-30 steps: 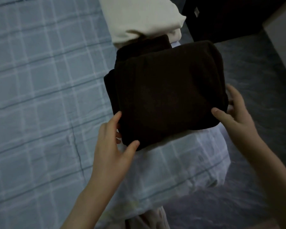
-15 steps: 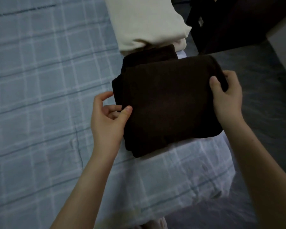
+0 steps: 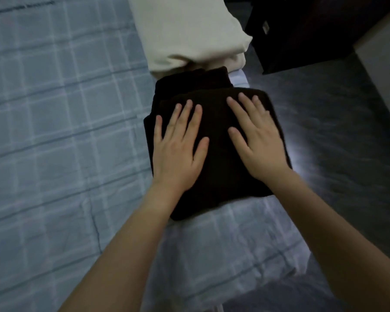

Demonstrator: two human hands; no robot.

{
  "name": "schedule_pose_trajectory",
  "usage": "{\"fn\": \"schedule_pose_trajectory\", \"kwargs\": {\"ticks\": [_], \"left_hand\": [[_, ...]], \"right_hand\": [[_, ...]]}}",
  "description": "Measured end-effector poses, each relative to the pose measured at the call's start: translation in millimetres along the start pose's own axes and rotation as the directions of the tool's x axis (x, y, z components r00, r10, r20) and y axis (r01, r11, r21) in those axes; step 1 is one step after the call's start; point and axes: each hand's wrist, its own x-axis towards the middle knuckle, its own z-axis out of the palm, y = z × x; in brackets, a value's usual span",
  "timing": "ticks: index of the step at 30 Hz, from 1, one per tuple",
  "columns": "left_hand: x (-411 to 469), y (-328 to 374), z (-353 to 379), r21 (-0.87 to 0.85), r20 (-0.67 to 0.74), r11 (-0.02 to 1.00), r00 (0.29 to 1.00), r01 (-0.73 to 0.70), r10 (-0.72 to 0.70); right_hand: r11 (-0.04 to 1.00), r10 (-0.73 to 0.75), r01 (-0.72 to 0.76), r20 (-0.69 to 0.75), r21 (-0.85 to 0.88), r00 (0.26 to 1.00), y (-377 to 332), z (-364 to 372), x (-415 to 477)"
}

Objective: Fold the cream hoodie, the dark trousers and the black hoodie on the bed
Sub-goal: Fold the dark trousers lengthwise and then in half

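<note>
- Left hand [image 3: 178, 149]: lies palm down on the near-left part of the black hoodie [image 3: 218, 176]. Fingers are straight and spread, and the thumb points inward. The hand clasps nothing; it presses flat on the fabric.
- Right hand [image 3: 257, 140]: lies palm down on the far-right part of the same garment. Fingers are straight and slightly spread, with the tips close to the far edge. It too presses flat and clasps nothing.
- Black hoodie: a folded, roughly rectangular bundle directly under both palms. A strip of bare fabric shows between the two hands, and the near edge extends past both wrists toward the viewer.
- Dark trousers [image 3: 189, 84]: folded and lying under the black hoodie. They show only at the far edge and as a narrow band along the left side. Neither hand touches them.
- Cream hoodie [image 3: 189, 30]: folded, beyond the dark stack. Its near edge touches or overlaps the trousers, and it lies apart from both hands.
- Bed [image 3: 54, 131]: covered by a pale blue checked sheet. All garments lie along its right edge, beside the dark floor [image 3: 336, 131].
- Count: two hands, three folded garments (one cream, two dark).
- Dark furniture [image 3: 302, 30]: stands on the floor at the upper right.
</note>
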Motion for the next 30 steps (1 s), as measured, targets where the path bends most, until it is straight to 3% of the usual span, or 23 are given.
{"fn": "schedule_pose_trajectory", "kwargs": {"ticks": [5,11,13,17,23,27,30], "left_hand": [[2,9,-11,0.020,0.059,1.000,0.998,-0.005,0.004],[13,18,-61,0.110,0.359,0.994,0.932,0.013,-0.052],[20,25,-91,0.061,0.400,0.997,0.914,0.040,-0.062],[12,51,-182,-0.031,0.278,0.999,0.960,0.027,-0.017],[-61,87,-333,-0.045,0.039,0.985,0.985,-0.165,0.167],[-129,89,-384,-0.009,-0.109,0.988,0.982,-0.153,0.151],[-180,73,-390,0.031,-0.122,0.999,0.992,0.009,-0.005]], "right_hand": [[0.999,0.017,-0.019,0.042,0.050,0.999,1,-3,2],[0.996,0.070,-0.053,0.252,-0.073,0.965,-21,-40,7],[0.995,0.086,-0.072,0.254,-0.063,0.963,-37,-67,8],[1.000,0.006,-0.007,0.024,0.015,1.000,-92,-143,-14],[0.977,-0.201,0.207,-0.110,0.046,0.973,-185,-249,-71],[0.937,-0.321,0.331,-0.098,0.110,0.942,-225,-270,-108],[0.925,-0.360,0.346,0.065,0.157,0.931,-241,-249,-133]]}}
